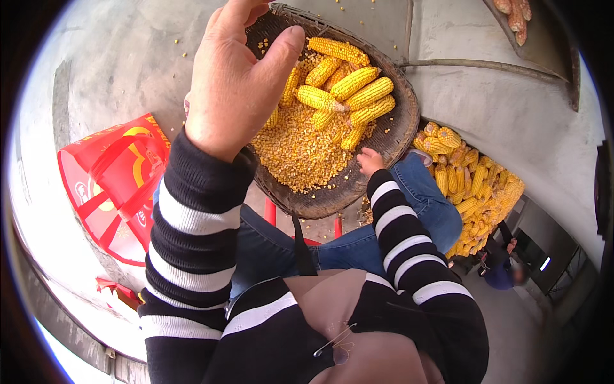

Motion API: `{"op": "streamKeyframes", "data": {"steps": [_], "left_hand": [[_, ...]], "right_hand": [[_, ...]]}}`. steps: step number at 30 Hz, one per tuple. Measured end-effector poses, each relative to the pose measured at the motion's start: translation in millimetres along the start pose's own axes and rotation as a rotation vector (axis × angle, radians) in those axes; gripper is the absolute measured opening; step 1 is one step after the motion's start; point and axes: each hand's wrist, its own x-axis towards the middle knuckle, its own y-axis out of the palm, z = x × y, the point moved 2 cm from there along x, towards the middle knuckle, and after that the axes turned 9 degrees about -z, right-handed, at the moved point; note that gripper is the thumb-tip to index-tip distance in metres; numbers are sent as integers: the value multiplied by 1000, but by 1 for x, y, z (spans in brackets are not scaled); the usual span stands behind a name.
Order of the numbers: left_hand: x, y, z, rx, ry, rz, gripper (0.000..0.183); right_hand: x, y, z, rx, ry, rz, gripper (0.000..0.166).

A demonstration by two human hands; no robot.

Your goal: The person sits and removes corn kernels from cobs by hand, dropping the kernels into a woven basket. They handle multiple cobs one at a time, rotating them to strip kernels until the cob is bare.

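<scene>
A shallow woven basket [407, 103] rests in front of me, above my knees. In it, a heap of loose corn kernels [302, 153] lies on the near side, with several yellow corn cobs [369, 93] behind and to the right. My left hand [235, 72] is raised close to the camera over the basket's left side, thumb apart and fingertips partly cut off by the top edge; no object shows in it. My right hand [370, 161] is at the basket's right inner edge beside a cob, its fingers slightly bent, and I see nothing held in it.
A large pile of corn cobs [472, 187] lies to the right. A red bag [117, 192] stands at left. Stripped cobs [515, 19] lie on a dark surface at top right. Another person [499, 269] is at lower right. Scattered kernels dot the concrete floor [120, 57].
</scene>
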Motion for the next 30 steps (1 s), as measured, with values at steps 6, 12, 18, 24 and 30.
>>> {"op": "streamKeyframes", "data": {"steps": [6,12,18,24,30], "left_hand": [[-7,6,6,72,-19,64,43],[-6,22,9,81,-10,167,42],[-8,32,5,89,-52,261,39],[-10,37,-3,94,-65,311,37],[-18,34,6,104,-15,364,35]], "right_hand": [[19,9,12,218,223,-65,64],[49,52,10,569,383,-119,58],[41,70,23,900,553,16,37],[-16,57,18,585,324,209,39],[-72,-2,87,146,-275,440,56]]}}
